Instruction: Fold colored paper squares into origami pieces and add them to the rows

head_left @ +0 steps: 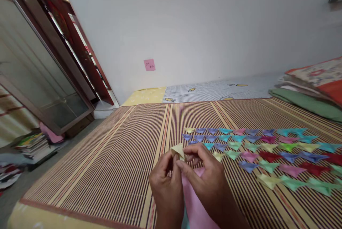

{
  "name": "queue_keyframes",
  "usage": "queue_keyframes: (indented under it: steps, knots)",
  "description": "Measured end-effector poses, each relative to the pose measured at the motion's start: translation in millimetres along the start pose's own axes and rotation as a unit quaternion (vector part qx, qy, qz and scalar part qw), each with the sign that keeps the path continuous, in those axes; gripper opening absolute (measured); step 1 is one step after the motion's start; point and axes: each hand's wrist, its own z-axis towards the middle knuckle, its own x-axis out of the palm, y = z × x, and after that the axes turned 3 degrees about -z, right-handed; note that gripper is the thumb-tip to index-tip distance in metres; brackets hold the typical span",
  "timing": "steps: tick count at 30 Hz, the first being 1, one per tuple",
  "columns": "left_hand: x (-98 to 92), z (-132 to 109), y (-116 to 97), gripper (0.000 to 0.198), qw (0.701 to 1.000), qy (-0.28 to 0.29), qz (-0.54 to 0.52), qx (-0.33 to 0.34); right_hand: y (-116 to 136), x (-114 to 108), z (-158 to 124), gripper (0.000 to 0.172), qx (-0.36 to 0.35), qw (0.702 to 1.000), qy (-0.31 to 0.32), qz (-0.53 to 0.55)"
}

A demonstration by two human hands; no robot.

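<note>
A small pale yellow piece of folded paper point(178, 150) is held up between my two hands, above the striped mat. My left hand point(168, 182) pinches it from the left and below with thumb and fingertips. From the right, my right hand point(207, 179) has its thumb and bent fingers at the paper's edge. Beneath my hands lies pink paper point(196, 200), partly covered by the right hand and wrist. Rows of small folded paper pieces point(269, 156) in blue, green, pink, red and yellow lie on the mat to the right.
The striped mat point(107, 161) covers a bed against a white wall bearing a pink note point(149, 65). Folded bedding point(312, 104) is stacked at the far right. Left of the bed are a glass-panelled door point(45, 57) and a stack of books point(32, 145).
</note>
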Motion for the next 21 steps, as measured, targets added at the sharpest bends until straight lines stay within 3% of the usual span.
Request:
queue_keyframes:
  steps: [6, 10, 16, 21]
  knots:
    - [0.8, -3, -1, 0.027, 0.999, 0.008, 0.002, 0.045, -2, 2, -3, 0.014, -0.037, 0.998, -0.047, -0.002]
    - [2.0, -4, -2, 0.027, 0.998, 0.035, -0.045, 0.022, -6, 2, -3, 0.016, -0.004, 0.997, -0.055, 0.047]
    - [-0.2, 1, 1, 0.02, 0.989, 0.065, -0.13, -0.014, -9, -4, 1, 0.016, 0.053, 0.991, -0.018, 0.124]
    - [-6.6, 7, 2, 0.025, 0.996, 0.046, -0.077, 0.006, -11, -10, 5, 0.014, 0.05, 0.988, 0.05, 0.139]
